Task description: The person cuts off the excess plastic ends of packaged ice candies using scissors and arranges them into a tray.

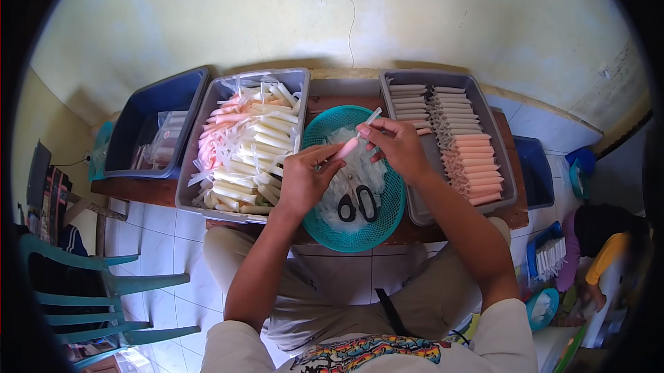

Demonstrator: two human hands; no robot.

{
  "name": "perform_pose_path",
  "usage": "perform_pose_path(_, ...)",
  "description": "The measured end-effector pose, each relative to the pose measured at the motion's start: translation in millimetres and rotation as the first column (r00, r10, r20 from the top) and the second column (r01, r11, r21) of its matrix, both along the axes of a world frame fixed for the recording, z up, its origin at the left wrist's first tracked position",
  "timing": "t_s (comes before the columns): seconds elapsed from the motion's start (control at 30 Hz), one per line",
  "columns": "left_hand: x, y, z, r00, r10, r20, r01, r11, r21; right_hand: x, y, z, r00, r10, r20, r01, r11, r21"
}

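Note:
My left hand [308, 176] is closed around a pink ice pop [345, 148] in a clear plastic sleeve, tilted up to the right. The thumb and fingers of my right hand [397, 146] pinch the sleeve's loose upper end, which sticks out above them. Both hands are over a turquoise mesh basket [325, 233] holding clear plastic scraps [373, 172]. Black-handled scissors [357, 203] lie on the scraps, below my hands. Left of the basket, a grey tub [304, 89] is heaped with loose white and pink ice pops [252, 145].
At right, a grey tub [508, 165] holds ice pops in neat rows [477, 155], pale above and pink below. A dark blue bin [190, 96] stands far left. Green chairs [114, 297] are lower left. Another person's hand [595, 295] shows lower right, near a small blue basket [531, 262].

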State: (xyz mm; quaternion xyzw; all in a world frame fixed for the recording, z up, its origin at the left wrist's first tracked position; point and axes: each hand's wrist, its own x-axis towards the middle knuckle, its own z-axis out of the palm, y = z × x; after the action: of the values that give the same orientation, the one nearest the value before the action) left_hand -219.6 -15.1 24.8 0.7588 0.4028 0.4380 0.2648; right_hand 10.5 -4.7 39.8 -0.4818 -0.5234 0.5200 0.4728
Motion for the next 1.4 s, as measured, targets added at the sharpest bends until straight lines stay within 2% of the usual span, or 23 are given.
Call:
perform_pose_path(0.13, -1.6, 3.1, -4.8, 0.998, 0.064, -0.007, -0.064, 0.998, -0.014, -1.3, 0.4, -2.3, 0.998, 0.015, 0.053, -0.015, 1.0, 0.003)
perform_pose_path(0.2, -4.1, 6.1, -4.7, 0.992, 0.129, -0.007, -0.129, 0.99, -0.05, -2.8, -6.6, -4.8, 0.973, 0.035, 0.226, -0.037, 0.999, 0.004)
perform_pose_path(0.23, -4.7, 7.6, -5.6, 0.992, 0.129, -0.008, -0.129, 0.99, -0.053, -4.5, -10.2, -5.3, 0.974, 0.035, 0.226, -0.036, 0.999, 0.001)
perform_pose_path(0.3, -6.7, 10.1, -7.4, 0.987, 0.164, 0.007, -0.163, 0.986, -0.039, -9.8, -18.0, -7.1, 0.869, 0.013, 0.494, -0.105, 0.982, 0.159)
perform_pose_path(0.33, -7.4, 10.4, -7.3, 0.986, 0.168, 0.007, -0.168, 0.985, -0.042, -11.8, -22.7, -10.9, 0.869, 0.019, 0.494, -0.11, 0.982, 0.155)
perform_pose_path(0.4, -7.8, 10.8, -5.8, 0.981, 0.193, -0.005, -0.193, 0.981, -0.022, -15.5, -31.9, -22.4, 0.733, 0.053, 0.678, -0.216, 0.964, 0.158)
perform_pose_path(0.43, -8.0, 11.1, -6.4, 0.98, 0.197, -0.006, -0.197, 0.98, -0.024, -18.3, -36.3, -28.2, 0.733, 0.058, 0.678, -0.22, 0.963, 0.156)
perform_pose_path(0.5, -7.9, 11.0, -6.4, 0.98, 0.201, 0.008, -0.2, 0.979, -0.04, -25.6, -44.3, -40.6, 0.476, 0.14, 0.868, -0.317, 0.948, 0.02)
perform_pose_path(0.63, -6.7, 6.8, 0.7, 0.98, 0.199, 0.009, -0.198, 0.98, -0.024, -44.0, -56.0, -53.7, 0.446, 0.196, 0.873, -0.309, 0.949, -0.055)
perform_pose_path(0.83, -8.0, 6.3, -2.3, 0.98, 0.197, 0.02, -0.197, 0.98, -0.016, -63.9, -66.7, -61.4, 0.428, 0.126, 0.895, -0.224, 0.974, -0.03)
perform_pose_path(0.9, -7.9, 6.0, -2.0, 0.981, 0.193, 0.023, -0.193, 0.981, -0.005, -63.0, -63.4, -65.9, 0.408, 0.203, 0.89, -0.207, 0.97, -0.126)
perform_pose_path(1.33, -9.4, 13.8, -1.2, 0.971, 0.221, 0.088, -0.226, 0.973, 0.041, -39.0, -67.6, -40.3, 0.441, 0.109, 0.891, -0.244, 0.97, 0.002)
perform_pose_path(1.4, -13.5, 13.7, 5.5, 0.962, 0.267, 0.061, -0.268, 0.963, 0.009, -27.5, -69.4, -34.1, 0.518, 0.128, 0.846, -0.255, 0.967, 0.011)
